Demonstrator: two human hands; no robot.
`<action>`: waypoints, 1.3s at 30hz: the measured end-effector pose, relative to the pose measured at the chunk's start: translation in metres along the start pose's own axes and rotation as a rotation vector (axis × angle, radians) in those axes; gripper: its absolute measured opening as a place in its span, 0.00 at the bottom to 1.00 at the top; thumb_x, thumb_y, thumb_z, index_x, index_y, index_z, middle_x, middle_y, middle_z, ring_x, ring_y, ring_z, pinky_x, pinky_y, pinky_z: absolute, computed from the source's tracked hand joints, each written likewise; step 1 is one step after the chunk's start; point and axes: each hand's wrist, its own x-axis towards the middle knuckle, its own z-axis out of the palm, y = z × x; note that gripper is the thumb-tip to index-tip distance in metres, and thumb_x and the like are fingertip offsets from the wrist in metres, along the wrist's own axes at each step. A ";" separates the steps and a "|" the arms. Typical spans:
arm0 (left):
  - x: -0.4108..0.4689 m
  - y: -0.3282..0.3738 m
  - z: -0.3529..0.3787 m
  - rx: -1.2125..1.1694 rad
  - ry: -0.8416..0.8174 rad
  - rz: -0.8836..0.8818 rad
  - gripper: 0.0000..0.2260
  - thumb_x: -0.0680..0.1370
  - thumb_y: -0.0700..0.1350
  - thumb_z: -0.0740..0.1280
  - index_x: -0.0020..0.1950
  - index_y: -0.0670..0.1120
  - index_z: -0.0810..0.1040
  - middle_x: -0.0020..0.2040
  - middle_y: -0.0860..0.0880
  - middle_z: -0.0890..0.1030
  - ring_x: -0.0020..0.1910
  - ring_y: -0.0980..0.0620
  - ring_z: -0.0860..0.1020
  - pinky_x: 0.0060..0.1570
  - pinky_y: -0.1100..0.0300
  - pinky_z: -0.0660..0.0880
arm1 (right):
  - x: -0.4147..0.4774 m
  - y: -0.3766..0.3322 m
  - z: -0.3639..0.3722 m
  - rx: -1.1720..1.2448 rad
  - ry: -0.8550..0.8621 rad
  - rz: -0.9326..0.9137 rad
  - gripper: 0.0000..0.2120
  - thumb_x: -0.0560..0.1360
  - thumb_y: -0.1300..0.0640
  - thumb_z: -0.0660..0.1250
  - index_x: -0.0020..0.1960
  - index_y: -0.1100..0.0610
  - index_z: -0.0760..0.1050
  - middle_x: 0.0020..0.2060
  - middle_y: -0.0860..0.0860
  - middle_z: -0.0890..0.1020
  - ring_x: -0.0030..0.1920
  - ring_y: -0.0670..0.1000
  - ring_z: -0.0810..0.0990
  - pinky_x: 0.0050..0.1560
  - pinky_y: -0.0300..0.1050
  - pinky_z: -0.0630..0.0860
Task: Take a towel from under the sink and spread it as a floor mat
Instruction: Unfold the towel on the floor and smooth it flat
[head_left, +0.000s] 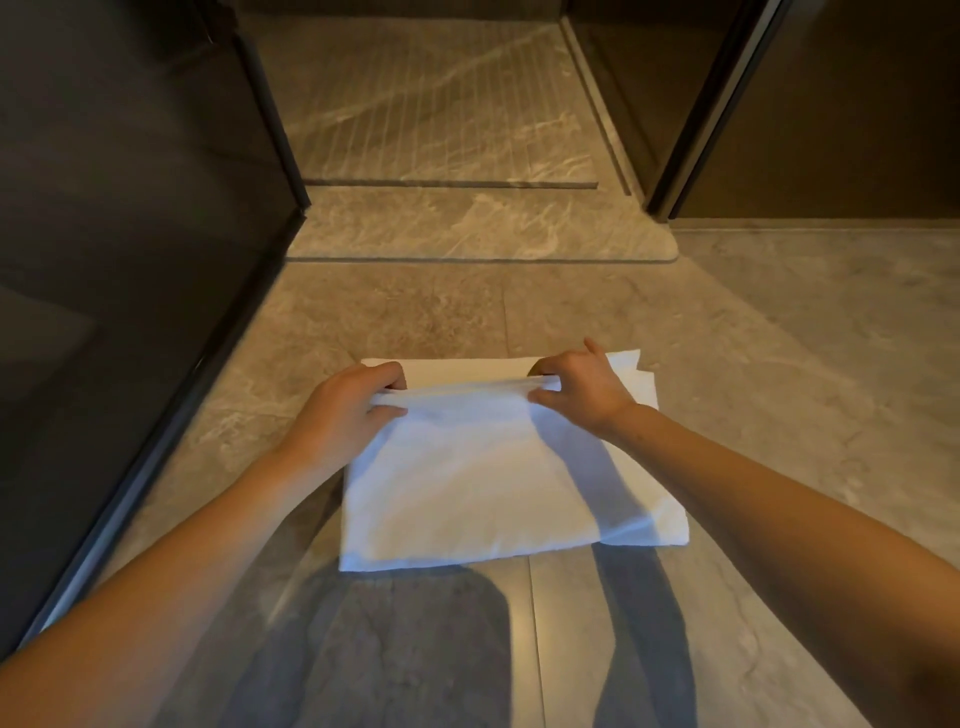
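A white towel lies folded in layers on the stone floor in the middle of the view. My left hand pinches the top layer's far edge at its left end. My right hand pinches the same edge at its right end. That edge is lifted a little off the layer below, whose far strip shows beyond my fingers. The near part of the towel rests flat on the floor.
A dark glass panel with a black frame runs along the left. Ahead lies a raised stone threshold and a ribbed shower floor. A dark door frame stands at the right. Grey floor tiles stretch to the right.
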 end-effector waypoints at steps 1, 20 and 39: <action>-0.003 0.001 -0.002 -0.037 0.000 -0.019 0.08 0.75 0.39 0.72 0.43 0.48 0.74 0.43 0.49 0.80 0.45 0.47 0.78 0.42 0.49 0.75 | -0.003 0.002 -0.003 0.039 -0.005 0.004 0.10 0.75 0.50 0.69 0.53 0.54 0.82 0.46 0.50 0.85 0.53 0.56 0.79 0.73 0.55 0.53; -0.109 0.070 -0.020 -0.459 0.067 -0.262 0.07 0.73 0.40 0.74 0.40 0.53 0.83 0.42 0.61 0.84 0.43 0.65 0.80 0.41 0.75 0.71 | -0.152 -0.043 -0.054 0.533 -0.055 0.096 0.11 0.67 0.58 0.78 0.35 0.43 0.82 0.32 0.37 0.84 0.34 0.37 0.80 0.37 0.30 0.74; -0.255 0.064 0.027 -0.299 -0.324 -0.416 0.06 0.71 0.44 0.76 0.39 0.54 0.83 0.39 0.53 0.84 0.40 0.55 0.82 0.41 0.57 0.74 | -0.279 -0.070 0.016 0.593 -0.481 0.187 0.04 0.67 0.53 0.76 0.36 0.45 0.84 0.33 0.39 0.84 0.35 0.34 0.79 0.36 0.26 0.72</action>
